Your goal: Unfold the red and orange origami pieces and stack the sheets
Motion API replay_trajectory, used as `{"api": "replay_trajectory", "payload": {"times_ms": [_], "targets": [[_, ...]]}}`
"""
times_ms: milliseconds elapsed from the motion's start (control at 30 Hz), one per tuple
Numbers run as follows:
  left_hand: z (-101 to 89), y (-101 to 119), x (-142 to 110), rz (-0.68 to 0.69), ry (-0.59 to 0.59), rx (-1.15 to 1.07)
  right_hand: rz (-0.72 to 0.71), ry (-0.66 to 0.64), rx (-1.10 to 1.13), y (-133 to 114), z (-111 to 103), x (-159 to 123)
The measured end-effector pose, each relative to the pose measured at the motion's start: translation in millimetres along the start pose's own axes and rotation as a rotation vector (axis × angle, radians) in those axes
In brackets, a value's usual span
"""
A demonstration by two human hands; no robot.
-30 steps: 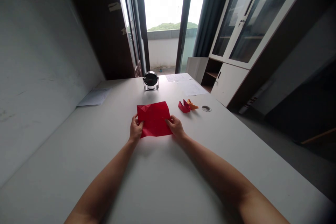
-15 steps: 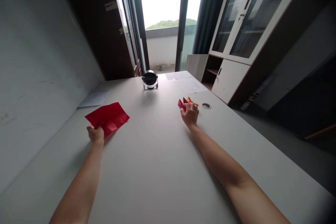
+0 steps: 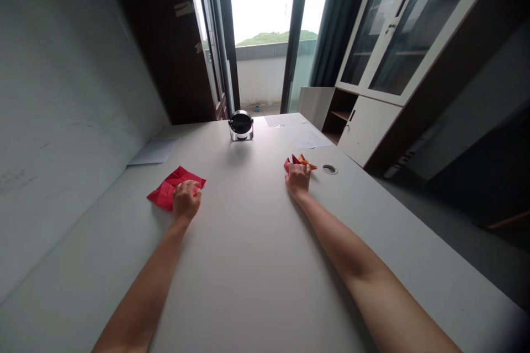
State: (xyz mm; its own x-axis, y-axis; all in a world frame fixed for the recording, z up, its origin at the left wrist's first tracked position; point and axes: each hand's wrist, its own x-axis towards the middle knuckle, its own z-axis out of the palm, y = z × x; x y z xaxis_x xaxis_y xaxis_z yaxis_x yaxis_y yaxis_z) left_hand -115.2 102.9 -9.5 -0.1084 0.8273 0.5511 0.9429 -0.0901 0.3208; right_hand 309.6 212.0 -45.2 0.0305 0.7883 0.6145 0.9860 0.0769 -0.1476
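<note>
Left hand (image 3: 187, 199) curled over creased red paper (image 3: 165, 192); right hand (image 3: 297, 177) over folded red piece (image 3: 286, 165), orange piece (image 3: 306, 162) just beyond; whether either pinches, cannot tell; a light touch would spare folds

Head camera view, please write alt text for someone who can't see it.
A person's left hand touches a creased red sheet at a white table, while the right hand partly covers a folded red piece beside a folded orange piece. A round black device stands farther back.
</note>
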Motion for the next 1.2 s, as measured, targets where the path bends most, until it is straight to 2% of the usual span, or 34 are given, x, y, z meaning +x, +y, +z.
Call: {"api": "replay_trajectory", "payload": {"times_ms": [133,200,267,367,467,533,600,700,900,1000,1200], "targets": [[15.6,-14,-5,-0.05,-0.106,0.061,-0.043,-0.018,0.038,-1,-1,4],[16.4,-24,-5,-0.092,-0.104,0.067,-0.065,-0.022,0.093,-5,-4,2],[16.0,-23,-5,-0.112,-0.072,0.047,-0.078,-0.025,0.167,-17,-8,-4],[22.1,4,-3,-0.06,-0.058,-0.087,-0.153,-0.021,0.328,-50,-15,-20],[39.9,50,0,0.032,-0.21,-0.398,-0.289,-0.008,0.48,-85,-25,-37],[53.1,77,2,-0.064,-0.302,-0.64,-0.392,-0.031,0.55,-98,-32,-44],[62.0,95,4,-0.195,-0.309,-0.842,-0.449,-0.068,0.592,-99,-38,-48],[63.6,104,0,-0.215,-0.321,-0.984,-0.519,-0.121,0.634,-91,-46,-49],[55.2,108,-18,-0.122,-0.333,-0.945,-0.697,-0.185,0.659,-93,-58,-50],[56.8,110,-18,-0.138,-0.318,-0.931,-0.759,-0.178,0.65,-97,-65,-52],[61.0,111,-18,-0.236,-0.338,-0.995,-0.793,-0.155,0.644,-97,-70,-55]]}}
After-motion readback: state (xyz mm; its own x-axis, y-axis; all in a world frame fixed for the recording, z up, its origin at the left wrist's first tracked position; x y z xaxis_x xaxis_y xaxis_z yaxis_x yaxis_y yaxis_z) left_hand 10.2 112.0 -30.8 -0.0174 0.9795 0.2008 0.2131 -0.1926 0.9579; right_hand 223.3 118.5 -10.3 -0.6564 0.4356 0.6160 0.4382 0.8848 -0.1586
